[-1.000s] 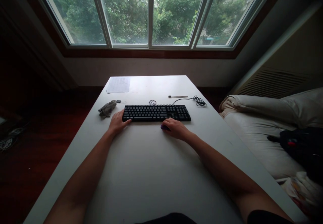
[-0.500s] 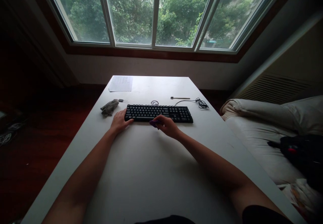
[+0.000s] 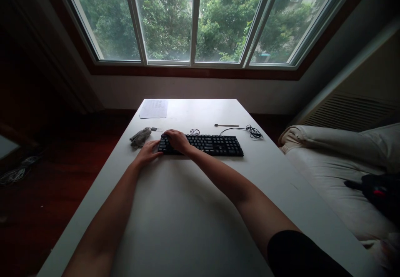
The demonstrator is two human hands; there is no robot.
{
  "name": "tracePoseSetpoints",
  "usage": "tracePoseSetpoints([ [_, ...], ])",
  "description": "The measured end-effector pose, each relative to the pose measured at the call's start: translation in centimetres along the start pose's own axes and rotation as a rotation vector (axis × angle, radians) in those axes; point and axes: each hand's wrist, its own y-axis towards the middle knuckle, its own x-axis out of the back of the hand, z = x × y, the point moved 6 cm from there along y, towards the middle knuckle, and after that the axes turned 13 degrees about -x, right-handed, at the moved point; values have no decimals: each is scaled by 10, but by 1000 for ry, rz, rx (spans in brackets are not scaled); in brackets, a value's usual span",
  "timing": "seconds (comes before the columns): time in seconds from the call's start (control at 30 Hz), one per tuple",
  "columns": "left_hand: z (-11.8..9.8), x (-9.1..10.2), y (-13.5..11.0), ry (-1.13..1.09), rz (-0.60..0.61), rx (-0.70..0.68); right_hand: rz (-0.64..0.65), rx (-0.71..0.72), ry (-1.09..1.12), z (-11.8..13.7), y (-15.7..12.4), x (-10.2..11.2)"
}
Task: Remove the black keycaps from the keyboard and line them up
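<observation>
A black full-size keyboard (image 3: 215, 144) lies across the white table, its left end partly covered by my hands. My left hand (image 3: 148, 151) grips the keyboard's left end, with the thumb along the front edge. Reaching across to the upper left keys, my right hand (image 3: 177, 140) is bent and palm down on the keyboard. The small dark purple cloth-like thing it held earlier is hidden under the fingers now. Just left of my left hand sits a grey, fuzzy, crumpled thing (image 3: 140, 138).
Behind the keyboard lie a thin brush-like stick (image 3: 228, 126), a coiled black cable (image 3: 254, 132) and a small dark-ended item (image 3: 153, 129). A printed sheet (image 3: 153, 108) rests at the table's far left corner. A pale sofa (image 3: 331, 173) stands on the right, below a window.
My right hand has moved left and away from me, from the keyboard's front edge onto its left keys. The purple thing has gone out of sight. My left hand stays at the left end.
</observation>
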Motion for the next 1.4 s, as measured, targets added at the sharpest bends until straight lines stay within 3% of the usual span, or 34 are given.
tracePoseSetpoints([
  [0.23,1,1,-3,51,29,-6,120,136,-161,6,-8,-36],
  [0.5,-8,5,-3,65,47,-9,160,348,-51,5,-33,-34],
  [0.8,-9,6,-5,54,33,11,178,387,-33,-21,-64,0],
  [1.07,-7,3,-4,52,29,43,195,327,-96,-50,-89,37],
  [1.4,-11,2,-4,71,40,42,45,206,-121,-115,-134,95],
])
